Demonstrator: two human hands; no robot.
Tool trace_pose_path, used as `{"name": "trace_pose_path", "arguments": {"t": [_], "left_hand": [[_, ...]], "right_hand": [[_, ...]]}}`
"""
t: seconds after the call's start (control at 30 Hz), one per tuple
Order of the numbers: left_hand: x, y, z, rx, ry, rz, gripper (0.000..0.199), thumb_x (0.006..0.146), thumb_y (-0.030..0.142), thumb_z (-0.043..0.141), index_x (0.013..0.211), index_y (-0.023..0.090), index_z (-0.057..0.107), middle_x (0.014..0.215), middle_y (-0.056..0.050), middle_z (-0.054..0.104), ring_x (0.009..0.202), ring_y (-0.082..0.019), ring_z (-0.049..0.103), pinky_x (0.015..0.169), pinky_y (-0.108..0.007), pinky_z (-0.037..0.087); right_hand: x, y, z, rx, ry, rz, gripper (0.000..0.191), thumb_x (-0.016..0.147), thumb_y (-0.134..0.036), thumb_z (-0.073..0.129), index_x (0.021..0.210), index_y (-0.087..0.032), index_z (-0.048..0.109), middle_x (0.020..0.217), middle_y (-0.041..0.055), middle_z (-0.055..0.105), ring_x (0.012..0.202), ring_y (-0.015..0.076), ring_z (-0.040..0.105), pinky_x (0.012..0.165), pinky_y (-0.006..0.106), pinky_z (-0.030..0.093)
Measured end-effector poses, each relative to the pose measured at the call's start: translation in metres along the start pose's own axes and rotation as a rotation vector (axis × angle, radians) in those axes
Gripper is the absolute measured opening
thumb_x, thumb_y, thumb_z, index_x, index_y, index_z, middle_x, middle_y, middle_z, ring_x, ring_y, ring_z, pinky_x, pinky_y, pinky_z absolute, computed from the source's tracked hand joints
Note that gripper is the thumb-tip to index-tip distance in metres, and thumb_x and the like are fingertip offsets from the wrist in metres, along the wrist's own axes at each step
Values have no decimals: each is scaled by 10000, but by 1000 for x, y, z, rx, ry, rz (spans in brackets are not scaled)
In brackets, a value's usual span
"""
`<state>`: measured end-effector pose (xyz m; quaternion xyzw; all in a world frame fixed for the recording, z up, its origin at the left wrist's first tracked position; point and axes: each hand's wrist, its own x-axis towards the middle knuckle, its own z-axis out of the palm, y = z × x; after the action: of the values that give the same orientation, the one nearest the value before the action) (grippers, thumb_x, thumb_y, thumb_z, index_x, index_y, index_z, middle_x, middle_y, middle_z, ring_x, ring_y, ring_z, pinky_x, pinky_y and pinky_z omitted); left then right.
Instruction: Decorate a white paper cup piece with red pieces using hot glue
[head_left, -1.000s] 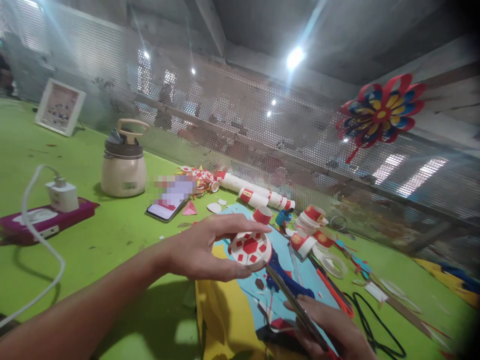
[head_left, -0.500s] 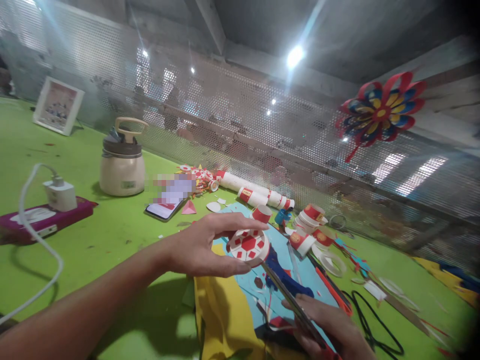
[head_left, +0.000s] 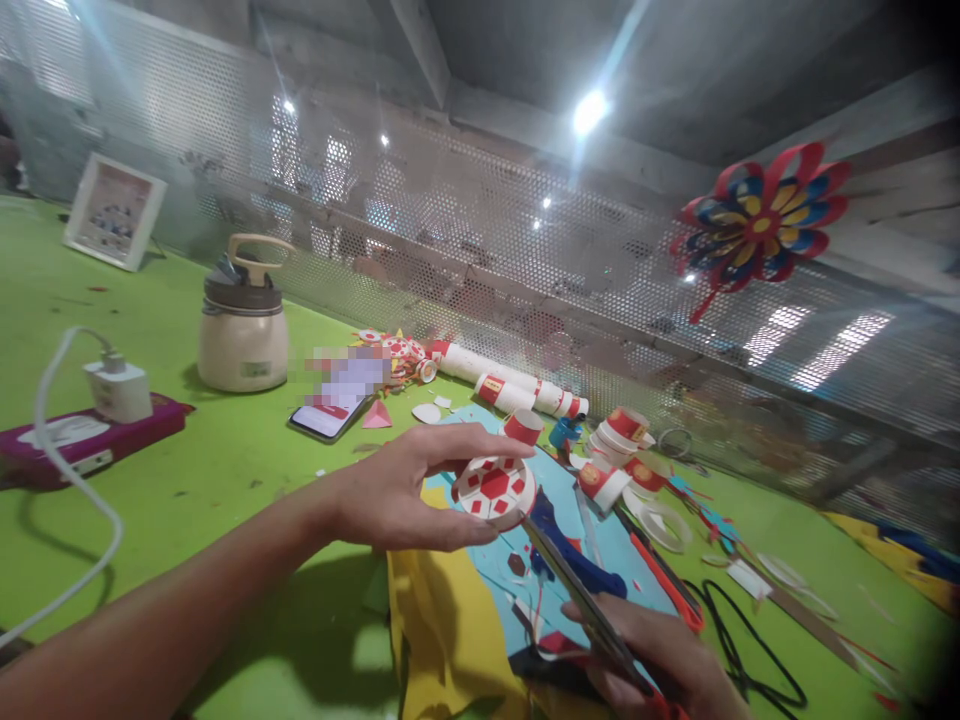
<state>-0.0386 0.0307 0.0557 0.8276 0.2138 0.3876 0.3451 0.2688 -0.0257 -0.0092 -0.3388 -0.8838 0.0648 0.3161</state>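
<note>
Between the thumb and fingers of my left hand (head_left: 420,490) is a round white disc (head_left: 496,488) with red hexagon and diamond patches, its face turned toward me. My right hand (head_left: 652,645) is closed on scissors (head_left: 581,592) with red-orange handles, partly hidden by the fingers. The tip of the blades meets the lower right edge of the disc. Beneath lie a light blue sheet (head_left: 502,590) with dark blue and red scraps, and a yellow sheet (head_left: 442,625). Behind the disc stands a small red and white paper cup (head_left: 523,428).
A phone (head_left: 334,405), a beige bottle (head_left: 244,335) and a purple power bank (head_left: 97,435) with a white cable are on the left of the green table (head_left: 247,480). Paper cups (head_left: 600,480), tape (head_left: 664,525) and a black cord (head_left: 739,640) lie right. A paper flower (head_left: 765,225) hangs above.
The disc in my left hand has tilted and shifted very slightly left. The scissors in my right hand have moved slightly left at the tip.
</note>
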Motion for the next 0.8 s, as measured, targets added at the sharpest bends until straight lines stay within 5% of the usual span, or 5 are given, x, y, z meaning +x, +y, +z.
{"name": "trace_pose_path", "arguments": {"t": [0.4,0.8], "left_hand": [[-1,-1,-2,-24,-29,-30,535,793,350,674,1289,194,546,1210,-90,619,1040,-215,599,914,-361,494],[-1,-4,-2,-90,-55,-69,551,794,363,683,1304,220,530,1251,-88,594,1065,-228,593,930,-383,487]], "right_hand": [[-1,4,-4,12,-50,-20,194,844,-295,658,1031,-282,707,707,-13,738,629,169,721,558,188,560],[0,-7,-13,-71,-61,-6,225,855,-326,622,1052,-256,705,840,29,769,769,200,738,662,227,591]]}}
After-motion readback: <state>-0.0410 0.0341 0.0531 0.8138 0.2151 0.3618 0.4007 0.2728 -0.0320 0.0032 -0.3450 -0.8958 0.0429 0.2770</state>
